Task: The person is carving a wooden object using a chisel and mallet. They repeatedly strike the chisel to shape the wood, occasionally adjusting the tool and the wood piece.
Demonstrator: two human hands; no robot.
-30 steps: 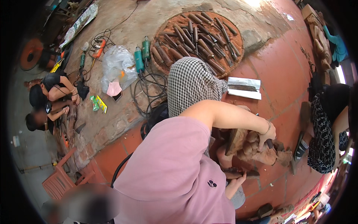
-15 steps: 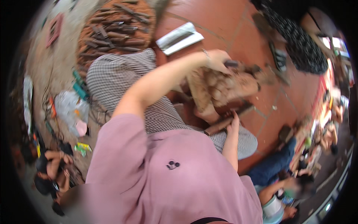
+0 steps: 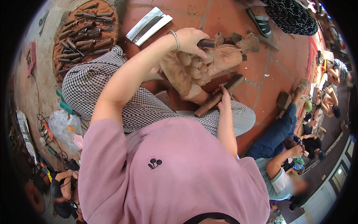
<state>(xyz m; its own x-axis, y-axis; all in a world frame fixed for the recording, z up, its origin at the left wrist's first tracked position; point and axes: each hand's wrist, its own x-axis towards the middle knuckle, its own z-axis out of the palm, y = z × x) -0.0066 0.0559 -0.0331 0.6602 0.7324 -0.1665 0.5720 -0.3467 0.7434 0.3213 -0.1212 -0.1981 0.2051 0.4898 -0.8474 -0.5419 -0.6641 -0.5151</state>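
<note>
A carved block of brown wood (image 3: 227, 56) with a cluster of rounded lumps lies in front of my crossed legs. My left hand (image 3: 189, 40), a silver bangle at its wrist, is closed around a short dark wooden handle (image 3: 206, 43) over the carving. That handle looks like a chisel's; its blade is hidden behind the hand. Below the carving, my right hand (image 3: 224, 99) grips a long, squared wooden bar (image 3: 235, 82), tilted up to the right and apart from the handle.
At upper left stands a round tray (image 3: 59, 46) of wood shavings with several chisels (image 3: 87, 35). A white sheet (image 3: 161, 23) bearing a dark strip lies on the tiles. A clear plastic bag (image 3: 63, 125) and cables are at left. A sandalled foot (image 3: 261, 24) and a seated person (image 3: 274, 168) are at right.
The view has turned and sharpened, so the tray and sheet appear further left. My hands keep their holds on the handle and bar, and both stay close to the carving.
</note>
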